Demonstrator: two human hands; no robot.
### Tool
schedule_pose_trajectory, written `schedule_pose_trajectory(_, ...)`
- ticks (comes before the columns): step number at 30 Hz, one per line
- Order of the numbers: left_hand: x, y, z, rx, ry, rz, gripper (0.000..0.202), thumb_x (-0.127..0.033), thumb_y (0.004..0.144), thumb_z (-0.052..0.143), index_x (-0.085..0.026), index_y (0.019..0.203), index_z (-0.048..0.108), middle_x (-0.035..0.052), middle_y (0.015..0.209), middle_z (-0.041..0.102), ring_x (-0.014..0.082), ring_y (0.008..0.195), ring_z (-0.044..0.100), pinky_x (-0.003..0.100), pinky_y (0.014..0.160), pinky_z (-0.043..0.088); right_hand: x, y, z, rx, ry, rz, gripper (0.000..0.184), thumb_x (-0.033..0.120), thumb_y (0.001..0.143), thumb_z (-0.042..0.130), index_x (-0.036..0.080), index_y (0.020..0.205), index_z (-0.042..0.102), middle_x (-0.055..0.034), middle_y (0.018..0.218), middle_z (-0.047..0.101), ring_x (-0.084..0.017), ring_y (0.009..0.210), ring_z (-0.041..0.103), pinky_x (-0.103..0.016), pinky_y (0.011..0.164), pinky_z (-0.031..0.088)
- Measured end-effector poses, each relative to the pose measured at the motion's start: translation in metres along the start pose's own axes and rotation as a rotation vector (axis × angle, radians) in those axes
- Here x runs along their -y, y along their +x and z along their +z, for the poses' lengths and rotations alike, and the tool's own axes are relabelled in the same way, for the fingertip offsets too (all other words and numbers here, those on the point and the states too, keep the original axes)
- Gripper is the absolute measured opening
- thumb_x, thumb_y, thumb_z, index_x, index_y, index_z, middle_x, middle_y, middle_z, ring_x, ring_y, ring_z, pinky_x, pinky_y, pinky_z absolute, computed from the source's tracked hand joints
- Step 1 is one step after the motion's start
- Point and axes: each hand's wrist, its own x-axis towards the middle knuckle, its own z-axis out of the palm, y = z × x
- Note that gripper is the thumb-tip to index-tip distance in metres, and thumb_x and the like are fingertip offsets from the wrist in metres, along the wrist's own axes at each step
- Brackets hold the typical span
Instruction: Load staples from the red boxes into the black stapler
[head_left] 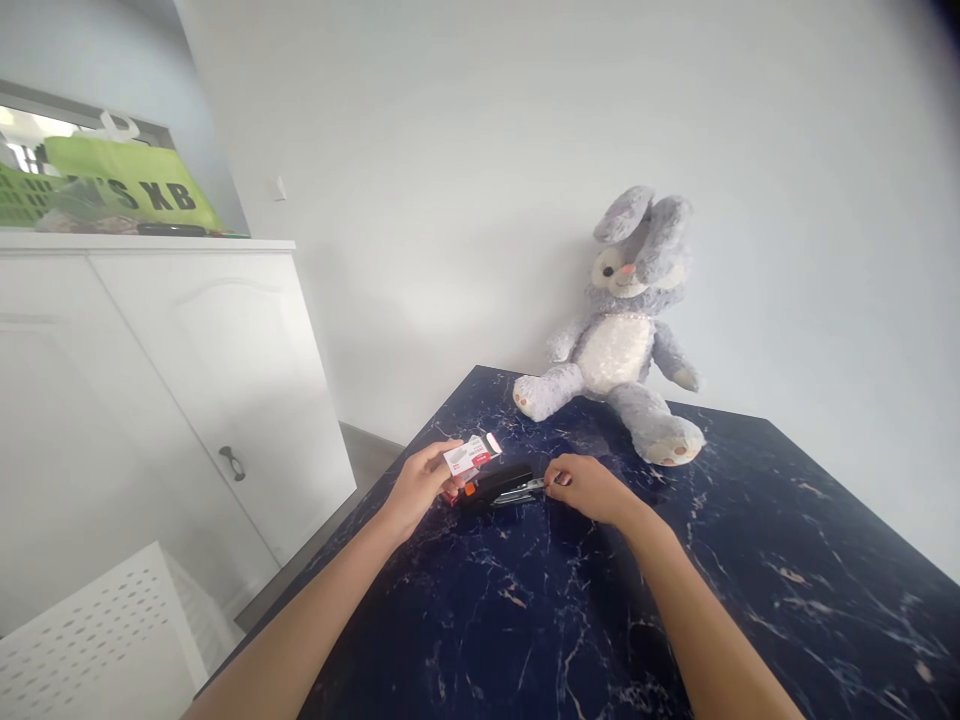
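Observation:
A black stapler [501, 484] with an orange part lies on the dark blue marble table [750, 580], its metal magazine showing at the right end. My left hand [418, 487] is closed on a small white and red staple box [469, 455] with an open flap, held just above the stapler's left end. My right hand [589, 487] is pinched at the stapler's metal front end; what its fingertips grip is too small to make out.
A grey and white plush rabbit [624, 335] sits against the wall at the table's far edge. A white cabinet [187, 390] stands to the left with a green bag [124, 180] on top. A white perforated surface [97, 640] lies at the lower left.

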Motion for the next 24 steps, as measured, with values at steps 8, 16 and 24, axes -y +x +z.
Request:
schedule_pose_trajectory(8, 0.000, 0.000, -0.001, 0.016, 0.014, -0.004, 0.053, -0.045, 0.082, 0.071, -0.017, 0.126, 0.063, 0.0088, 0.088, 0.070, 0.0129, 0.061, 0.059, 0.029, 0.063, 0.050, 0.007, -0.002, -0.007, -0.054, 0.194, 0.074, 0.016, 0.038, 0.080, 0.062, 0.023, 0.080, 0.067, -0.0002, 0.080, 0.072, -0.018, 0.074, 0.065, -0.028, 0.072, 0.048)
schedule_pose_trajectory(16, -0.015, -0.008, 0.005, 0.105, 0.015, -0.031, 0.048, -0.043, 0.084, 0.069, -0.018, 0.125, 0.063, 0.0054, 0.077, 0.068, 0.0152, 0.066, 0.061, 0.027, 0.061, 0.048, 0.040, -0.020, -0.016, -0.278, 0.714, 0.241, 0.037, 0.055, 0.084, 0.060, 0.021, 0.098, 0.064, -0.0066, 0.091, 0.074, -0.022, 0.084, 0.068, -0.032, 0.076, 0.054)
schedule_pose_trajectory(24, -0.027, -0.041, 0.041, 0.353, 0.145, 0.044, 0.042, -0.044, 0.089, 0.062, -0.017, 0.120, 0.066, 0.0056, 0.072, 0.068, 0.0174, 0.059, 0.064, 0.028, 0.054, 0.053, 0.088, -0.102, -0.003, -0.354, 0.539, 0.319, 0.030, 0.053, 0.087, 0.060, 0.025, 0.098, 0.063, -0.0015, 0.079, 0.073, -0.020, 0.072, 0.065, -0.029, 0.066, 0.050)
